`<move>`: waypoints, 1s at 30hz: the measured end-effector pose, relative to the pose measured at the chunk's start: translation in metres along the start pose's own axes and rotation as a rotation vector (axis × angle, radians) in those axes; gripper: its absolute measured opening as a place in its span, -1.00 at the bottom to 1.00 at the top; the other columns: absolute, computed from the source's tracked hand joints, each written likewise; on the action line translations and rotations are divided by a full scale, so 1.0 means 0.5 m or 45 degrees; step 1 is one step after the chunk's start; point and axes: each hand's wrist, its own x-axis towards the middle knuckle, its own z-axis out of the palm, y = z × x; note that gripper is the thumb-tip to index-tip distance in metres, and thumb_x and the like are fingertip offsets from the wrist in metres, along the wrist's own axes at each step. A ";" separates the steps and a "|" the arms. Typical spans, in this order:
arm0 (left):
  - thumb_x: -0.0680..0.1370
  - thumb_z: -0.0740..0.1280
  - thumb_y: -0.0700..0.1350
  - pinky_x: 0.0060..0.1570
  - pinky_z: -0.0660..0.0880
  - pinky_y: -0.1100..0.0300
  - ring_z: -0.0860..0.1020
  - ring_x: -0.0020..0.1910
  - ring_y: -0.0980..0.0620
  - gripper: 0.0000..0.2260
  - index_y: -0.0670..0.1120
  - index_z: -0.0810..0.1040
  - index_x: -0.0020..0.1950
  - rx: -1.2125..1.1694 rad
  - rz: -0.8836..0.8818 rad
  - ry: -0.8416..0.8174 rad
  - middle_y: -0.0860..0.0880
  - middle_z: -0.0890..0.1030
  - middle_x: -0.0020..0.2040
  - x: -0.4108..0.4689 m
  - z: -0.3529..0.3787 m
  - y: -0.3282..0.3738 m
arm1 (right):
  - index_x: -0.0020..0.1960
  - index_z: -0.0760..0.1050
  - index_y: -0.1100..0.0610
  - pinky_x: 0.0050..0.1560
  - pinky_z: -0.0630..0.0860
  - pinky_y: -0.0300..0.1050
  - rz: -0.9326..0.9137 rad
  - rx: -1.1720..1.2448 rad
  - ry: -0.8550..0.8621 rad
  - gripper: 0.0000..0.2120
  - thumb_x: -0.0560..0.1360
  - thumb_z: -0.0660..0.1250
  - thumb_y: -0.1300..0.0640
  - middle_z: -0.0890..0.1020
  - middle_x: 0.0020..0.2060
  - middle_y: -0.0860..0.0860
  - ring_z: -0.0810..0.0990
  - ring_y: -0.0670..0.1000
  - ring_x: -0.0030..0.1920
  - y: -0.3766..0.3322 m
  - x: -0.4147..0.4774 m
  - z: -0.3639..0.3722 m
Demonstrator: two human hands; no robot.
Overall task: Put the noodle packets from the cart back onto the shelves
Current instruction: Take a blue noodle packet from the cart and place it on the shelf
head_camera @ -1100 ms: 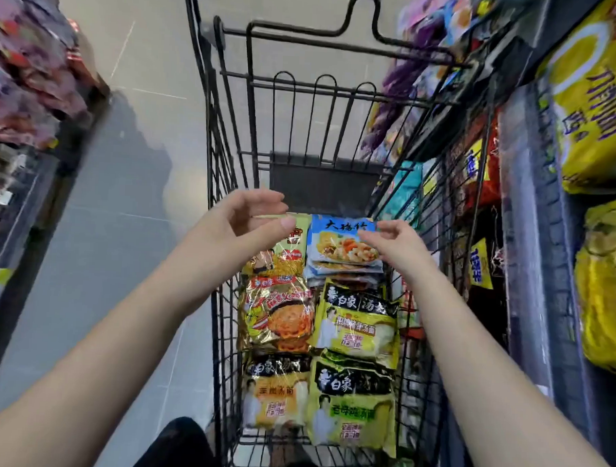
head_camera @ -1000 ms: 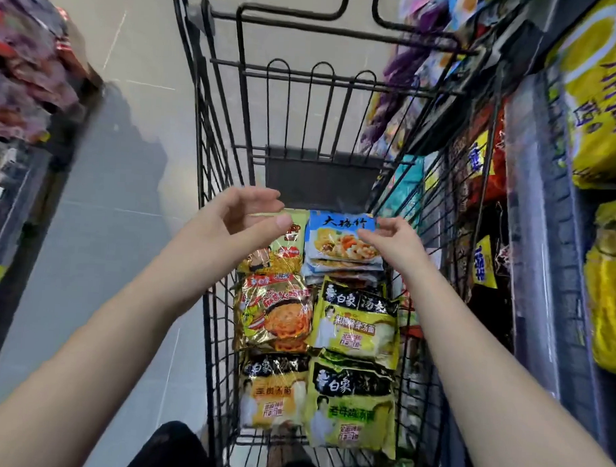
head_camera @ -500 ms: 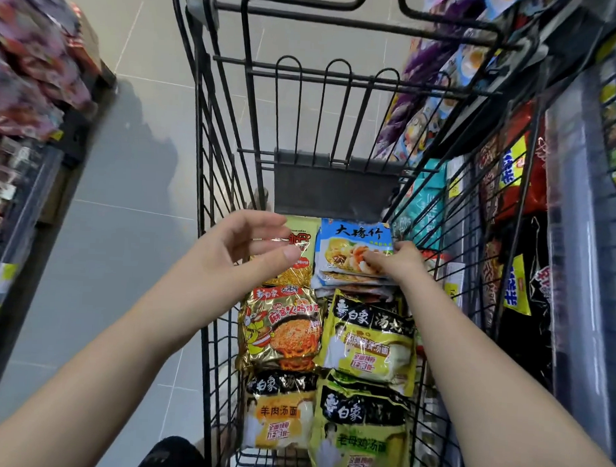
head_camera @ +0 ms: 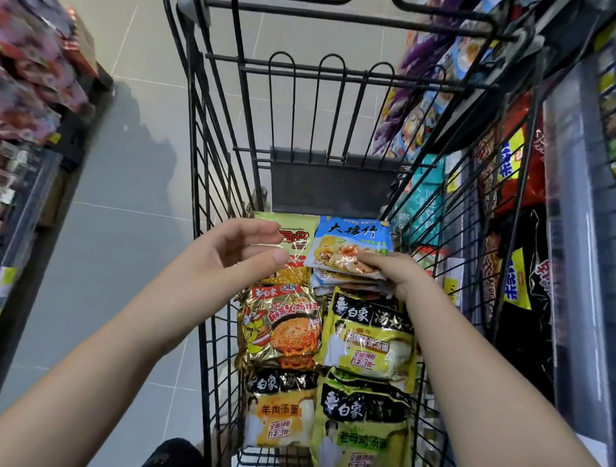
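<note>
Grey tiled floor (head_camera: 125, 190) between stocked shelves (head_camera: 573, 262)

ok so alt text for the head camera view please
A person's right hand pinches a blue noodle packet atop a stack in a black wire cart, while the left hand hovers open beside it. Nearer the camera, other noodle packets cover the cart floor, and stocked shelves line both sides.

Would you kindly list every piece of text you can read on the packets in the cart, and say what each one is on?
"大碌竹": blue packet, pinched by the right hand.
"羊肉汤面": orange packet, near left.
"老母鸡汤面" and "白象": green packet, near right.
"白象": also the yellow-green packet above it.
"ceinmander": pale green packet, far left.
Gold packet title, small print, shelf labels: too blurred.
</note>
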 end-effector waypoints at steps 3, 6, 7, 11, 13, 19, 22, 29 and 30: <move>0.42 0.48 0.07 0.13 0.61 0.31 0.66 0.15 0.21 -0.53 0.04 0.57 0.32 -0.003 -0.014 -0.008 0.15 0.70 0.18 0.005 0.002 -0.005 | 0.32 0.55 0.21 -0.50 0.56 -0.25 0.064 0.258 -0.069 -0.49 0.45 0.59 0.05 0.65 0.22 0.12 0.63 0.06 0.07 -0.003 -0.017 0.002; 0.40 0.49 0.09 0.13 0.61 0.28 0.67 0.15 0.20 -0.51 0.03 0.58 0.31 -0.011 -0.028 -0.005 0.14 0.70 0.18 0.011 0.004 -0.012 | 0.20 0.57 0.23 -0.32 0.71 -0.10 0.102 0.481 -0.153 -0.73 0.55 0.49 0.17 0.67 0.10 0.15 0.68 0.06 0.05 0.002 -0.047 -0.003; 0.39 0.49 0.10 0.12 0.62 0.27 0.67 0.15 0.19 -0.50 0.03 0.58 0.31 -0.008 -0.032 0.001 0.14 0.70 0.18 0.013 0.004 -0.015 | 0.13 0.58 0.22 -0.25 0.72 -0.09 0.108 0.547 -0.188 -0.81 0.56 0.46 0.19 0.67 0.06 0.15 0.68 0.06 0.03 0.005 -0.055 -0.008; 0.39 0.49 0.09 0.02 0.61 0.36 0.69 0.09 0.19 -0.52 0.01 0.58 0.28 -0.018 -0.062 0.037 0.09 0.70 0.15 0.026 0.010 -0.024 | 0.10 0.57 0.21 -0.15 0.72 -0.12 0.057 0.648 -0.251 -0.88 0.59 0.41 0.20 0.67 0.07 0.15 0.68 0.05 0.03 0.017 -0.103 -0.029; 0.41 0.49 0.10 0.00 0.62 0.34 0.69 0.07 0.17 -0.52 0.00 0.57 0.29 -0.005 -0.090 0.056 0.07 0.69 0.15 0.034 0.017 -0.030 | 0.18 0.56 0.24 -0.18 0.72 -0.13 -0.001 0.630 -0.257 -0.80 0.59 0.42 0.20 0.68 0.08 0.16 0.69 0.05 0.02 0.023 -0.131 -0.040; 0.53 0.50 -0.01 0.22 0.60 0.08 0.65 0.15 0.04 -0.62 -0.02 0.53 0.31 0.032 -0.196 0.142 0.02 0.65 0.16 0.067 0.040 -0.072 | 0.38 0.46 0.25 -0.14 0.67 -0.12 -0.249 0.605 -0.186 -0.47 0.49 0.52 0.15 0.71 0.16 0.19 0.75 0.04 0.01 0.034 -0.232 -0.089; 0.54 0.50 -0.03 0.28 0.57 -0.03 0.63 0.14 0.01 -0.59 -0.07 0.49 0.34 0.034 -0.232 0.213 0.00 0.61 0.16 0.090 0.056 -0.095 | 0.21 0.55 0.15 -0.21 0.66 -0.18 -0.366 0.577 -0.144 -0.76 0.55 0.43 0.19 0.77 -0.05 0.06 0.75 -0.07 -0.13 0.031 -0.295 -0.115; 0.54 0.51 -0.08 0.33 0.52 -0.07 0.56 0.24 -0.09 -0.50 -0.13 0.43 0.41 -0.006 -0.295 0.430 -0.08 0.54 0.27 0.171 0.100 -0.170 | 0.19 0.57 0.09 -0.26 0.66 -0.21 -0.521 0.693 -0.155 -0.66 0.43 0.42 0.24 0.77 -0.12 0.00 0.75 -0.07 -0.18 0.029 -0.413 -0.149; 0.54 0.51 -0.09 0.31 0.53 -0.07 0.56 0.23 -0.10 -0.50 -0.14 0.43 0.42 0.030 -0.306 0.488 -0.09 0.54 0.28 0.183 0.103 -0.184 | 0.18 0.57 0.09 -0.30 0.64 -0.23 -0.537 0.710 -0.156 -0.64 0.39 0.42 0.21 0.77 -0.15 -0.01 0.74 -0.08 -0.21 0.032 -0.426 -0.151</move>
